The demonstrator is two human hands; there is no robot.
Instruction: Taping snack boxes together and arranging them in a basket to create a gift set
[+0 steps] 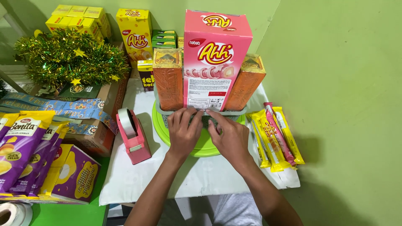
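A tall pink snack box (215,58) stands upright in a grey basket (171,113), between two orange boxes (168,79) (247,83). The basket rests on a round lime-green plate (161,134) on a white board. My left hand (184,132) and my right hand (230,136) lie side by side on the basket's front wall, fingertips pressed at the foot of the pink box. Neither hand grips anything that I can see.
A pink tape dispenser (133,136) stands left of the plate. Several long yellow and pink snack sticks (274,136) lie to the right. Purple snack bags (23,146), a cardboard box, green tinsel (69,56) and yellow boxes (134,33) crowd the left and back. A green wall is close on the right.
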